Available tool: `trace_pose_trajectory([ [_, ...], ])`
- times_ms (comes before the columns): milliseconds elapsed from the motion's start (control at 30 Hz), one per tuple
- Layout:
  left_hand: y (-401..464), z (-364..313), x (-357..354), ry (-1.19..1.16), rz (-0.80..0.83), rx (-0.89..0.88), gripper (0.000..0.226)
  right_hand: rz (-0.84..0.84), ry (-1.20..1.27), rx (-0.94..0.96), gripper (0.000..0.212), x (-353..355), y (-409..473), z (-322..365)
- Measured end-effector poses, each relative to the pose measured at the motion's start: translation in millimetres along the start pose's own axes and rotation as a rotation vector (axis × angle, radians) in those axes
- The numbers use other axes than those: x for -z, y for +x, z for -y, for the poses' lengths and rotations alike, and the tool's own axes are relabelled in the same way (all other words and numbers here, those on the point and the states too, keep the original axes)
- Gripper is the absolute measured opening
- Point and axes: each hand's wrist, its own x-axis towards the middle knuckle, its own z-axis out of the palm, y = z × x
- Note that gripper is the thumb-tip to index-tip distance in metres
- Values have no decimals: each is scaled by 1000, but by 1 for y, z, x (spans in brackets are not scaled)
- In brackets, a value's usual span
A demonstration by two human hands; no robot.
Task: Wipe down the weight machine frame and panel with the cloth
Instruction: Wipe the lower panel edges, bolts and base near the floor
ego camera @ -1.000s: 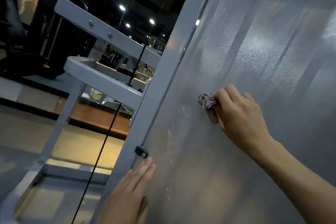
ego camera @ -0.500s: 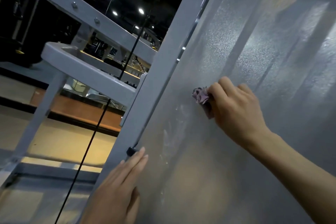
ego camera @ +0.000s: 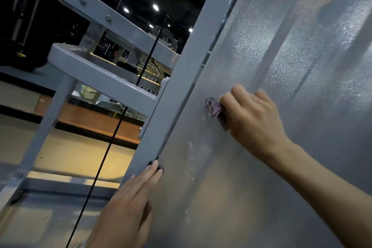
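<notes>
A frosted grey panel (ego camera: 271, 56) fills the right half of the view, bordered on its left by a slanting grey frame post (ego camera: 187, 62). My right hand (ego camera: 253, 119) presses a bunched pink-purple cloth (ego camera: 214, 106) against the panel near its middle. My left hand (ego camera: 128, 207) lies flat, fingers together, on the lower post and panel edge, its fingertips covering a small black fastener (ego camera: 155, 165). Pale smears (ego camera: 193, 147) mark the panel below the cloth.
Grey frame crossbars (ego camera: 100, 74) with bolts reach left from the post, carried by a slanted leg (ego camera: 46, 123). A black cable (ego camera: 112, 139) runs down through the frame. Beyond are a dark gym room, ceiling lights and a wooden counter (ego camera: 90, 119).
The view has swung left and up along the machine. My left hand has slid up the post onto the black fastener. My right hand keeps the cloth on the panel at about the same spot.
</notes>
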Motion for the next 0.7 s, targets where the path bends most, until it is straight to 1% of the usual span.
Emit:
trace_pose_trajectory([
  [100, 1, 0, 0, -9, 1, 0, 116, 38, 90, 171, 28, -4, -26, 37],
  [167, 1, 3, -2, 0, 9, -8, 116, 79, 95, 273, 28, -5, -35, 49],
  [200, 1, 4, -3, 5, 15, -11, 117, 84, 78, 294, 27, -6, -31, 45],
  [233, 1, 5, -4, 8, 24, -10, 118, 71, 56, 286, 26, -7, -23, 35],
  [267, 2, 5, -5, 9, 29, -7, 120, 37, 31, 239, 25, -8, -11, 22],
  [367, 5, 6, -6, 22, 46, -5, 121, -57, -36, -3, 23, -6, 24, -13],
  [400, 6, 7, -6, 26, 51, -6, 121, -62, -38, -38, 24, -5, 28, -14],
  [433, 6, 8, -5, 31, 50, -5, 121, -64, -24, -34, 27, -7, 28, -9],
  [500, 6, 7, -3, 37, 38, -17, 119, -46, 59, 42, 35, -10, 16, 16],
  [600, 5, 5, -2, 11, 17, -21, 114, 17, 132, 223, 31, -17, -12, 58],
  [667, 5, 4, -2, 9, 17, -27, 112, 36, 117, 299, 26, -19, -10, 57],
  [700, 5, 3, -2, 11, 14, -30, 111, 17, 103, 293, 24, -20, 0, 47],
])
